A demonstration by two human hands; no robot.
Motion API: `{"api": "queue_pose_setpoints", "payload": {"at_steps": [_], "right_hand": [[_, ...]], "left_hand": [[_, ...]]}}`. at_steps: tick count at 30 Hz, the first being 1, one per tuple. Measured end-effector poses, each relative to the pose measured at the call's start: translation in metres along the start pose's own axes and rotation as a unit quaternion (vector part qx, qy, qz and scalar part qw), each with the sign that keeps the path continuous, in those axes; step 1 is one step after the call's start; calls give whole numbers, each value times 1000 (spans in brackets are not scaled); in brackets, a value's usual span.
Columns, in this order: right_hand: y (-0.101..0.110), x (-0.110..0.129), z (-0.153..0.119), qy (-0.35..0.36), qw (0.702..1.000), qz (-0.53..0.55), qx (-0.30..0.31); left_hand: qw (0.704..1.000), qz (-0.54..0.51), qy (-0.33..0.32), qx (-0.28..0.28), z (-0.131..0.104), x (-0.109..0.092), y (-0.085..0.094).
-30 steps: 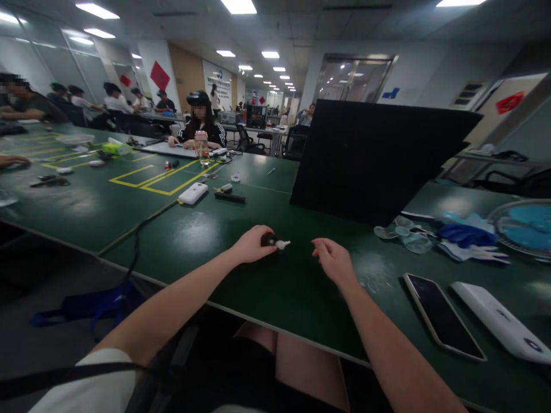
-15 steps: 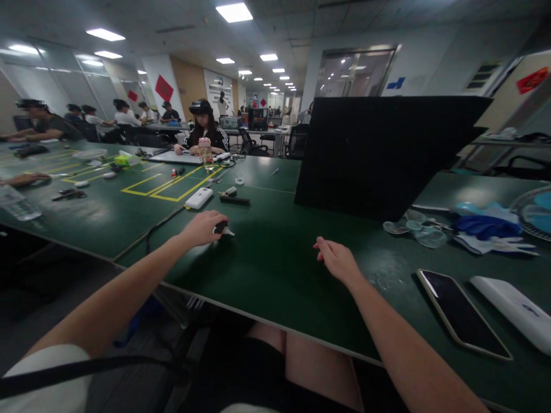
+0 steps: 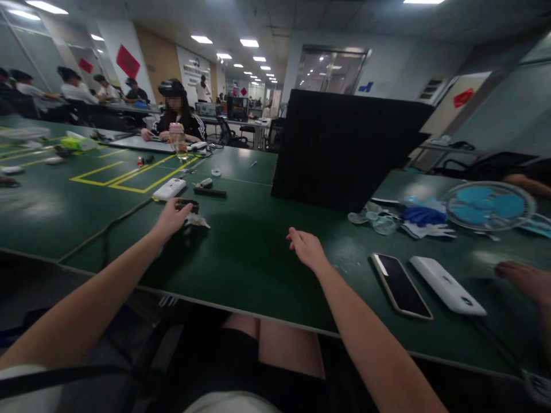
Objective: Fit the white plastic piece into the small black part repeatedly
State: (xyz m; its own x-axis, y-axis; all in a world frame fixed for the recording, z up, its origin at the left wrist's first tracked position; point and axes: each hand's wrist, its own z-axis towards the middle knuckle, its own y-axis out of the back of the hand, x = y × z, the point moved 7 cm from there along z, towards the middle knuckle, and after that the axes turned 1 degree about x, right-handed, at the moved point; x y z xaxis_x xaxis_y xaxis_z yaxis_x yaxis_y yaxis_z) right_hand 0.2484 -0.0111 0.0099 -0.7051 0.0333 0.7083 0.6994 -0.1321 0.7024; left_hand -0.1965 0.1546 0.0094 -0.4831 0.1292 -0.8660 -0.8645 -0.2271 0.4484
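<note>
My left hand (image 3: 171,217) is over the green table (image 3: 241,252), its fingers closed round a small dark object (image 3: 190,205) whose kind I cannot make out. Just below that object is a small crumpled whitish thing (image 3: 198,221); whether it touches the hand is unclear. My right hand (image 3: 307,248) hovers over or rests on the table in front of the black panel (image 3: 336,152). Its fingers are curled in and I see nothing in them. A dark bar (image 3: 210,193) and a white power bank (image 3: 170,189) lie just beyond my left hand.
To the right lie a phone (image 3: 401,285), another white power bank (image 3: 447,285), clear plastic cups (image 3: 381,222), blue and white gloves (image 3: 426,221) and a blue fan (image 3: 488,205). Another person's hand (image 3: 523,281) is at the right edge. Someone sits across the table (image 3: 176,117).
The view has turned to the right, bringing the fan and another person's hand into sight. My left hand has moved forward with the dark object, and the whitish thing shows more. My right hand keeps its pose.
</note>
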Motion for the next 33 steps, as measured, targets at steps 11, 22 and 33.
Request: {"api": "queue_pose_setpoints", "payload": {"at_steps": [11,22,33], "right_hand": [[3,1,-4,-13,1000,22,12],[-2,16,-10,32,997,-38,51],[-8,20,-11,66,980,-176,59]], "left_hand": [[992,63,-61,94,-22,-47,-98],[943,82,-151,286,-123,-117,-212],[951,-146,-27,272,-163,-139,-250]]}}
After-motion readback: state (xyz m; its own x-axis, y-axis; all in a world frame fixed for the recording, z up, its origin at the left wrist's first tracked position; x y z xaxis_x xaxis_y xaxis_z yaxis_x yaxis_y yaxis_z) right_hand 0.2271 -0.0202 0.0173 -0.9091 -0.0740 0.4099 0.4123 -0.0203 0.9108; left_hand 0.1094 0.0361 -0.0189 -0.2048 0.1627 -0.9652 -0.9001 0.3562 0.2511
